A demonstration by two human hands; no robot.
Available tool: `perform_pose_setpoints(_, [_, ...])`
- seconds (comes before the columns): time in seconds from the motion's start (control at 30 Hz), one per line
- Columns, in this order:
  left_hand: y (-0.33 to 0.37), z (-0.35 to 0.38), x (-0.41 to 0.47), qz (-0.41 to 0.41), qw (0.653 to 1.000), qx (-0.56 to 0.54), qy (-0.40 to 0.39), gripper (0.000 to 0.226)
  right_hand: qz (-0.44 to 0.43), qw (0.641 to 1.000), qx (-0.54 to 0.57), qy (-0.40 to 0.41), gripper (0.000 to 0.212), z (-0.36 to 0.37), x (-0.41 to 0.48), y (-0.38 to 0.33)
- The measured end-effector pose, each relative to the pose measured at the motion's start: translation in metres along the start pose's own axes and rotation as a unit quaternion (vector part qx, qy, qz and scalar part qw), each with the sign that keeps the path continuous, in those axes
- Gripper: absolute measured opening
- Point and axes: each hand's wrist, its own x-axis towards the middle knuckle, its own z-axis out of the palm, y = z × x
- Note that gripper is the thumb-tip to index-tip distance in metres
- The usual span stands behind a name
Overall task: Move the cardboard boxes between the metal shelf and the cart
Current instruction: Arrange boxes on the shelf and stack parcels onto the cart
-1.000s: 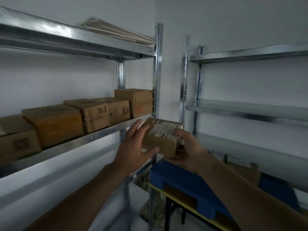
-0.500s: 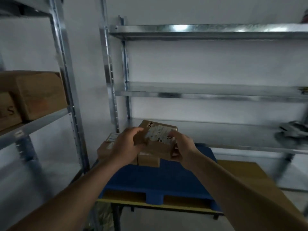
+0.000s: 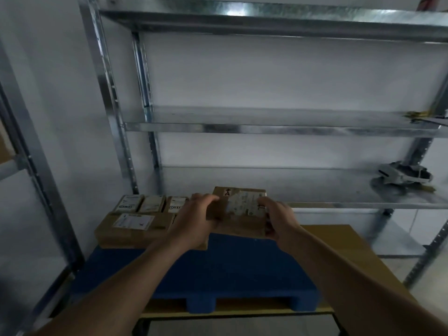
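Above the blue pallet (image 3: pixel 230 270), a labelled cardboard box (image 3: pixel 244 209) is clasped by left hand (image 3: pixel 194 224) and right hand (image 3: pixel 278 221); dropped crooked, the stacked boxes (image 3: pixel 135 229) could be knocked.

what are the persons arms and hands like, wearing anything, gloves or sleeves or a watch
Nothing worn shows. The left hand and right hand are bare, with no gloves. The left forearm and right forearm are uncovered right to the edge of the picture, so no sleeve shows. No watch or bracelet shows at either wrist. The picture is too dim and blurred to rule out a ring.
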Motion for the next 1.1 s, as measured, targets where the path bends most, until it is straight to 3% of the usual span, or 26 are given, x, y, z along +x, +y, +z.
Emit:
perform_pose_setpoints(0.47, [0.043, 0.1, 0.136, 0.0, 1.0, 0.007, -0.015, 0.051, 0.01, 1.0, -0.009, 0.021, 0.011, -0.084, 0.162, -0.027])
perform_pose_setpoints(0.63, [0.051, 0.142, 0.178, 0.011, 0.999, 0.02, -0.04, 0.053, 0.018, 0.999, -0.021, 0.039, 0.014, -0.116, 0.208, -0.025])
perform_pose_setpoints(1.1, [-0.009, 0.251, 0.248, 0.047, 0.984, 0.107, -0.135, 0.054, 0.075, 0.994, -0.008, 0.077, 0.012, -0.136, 0.315, 0.047])
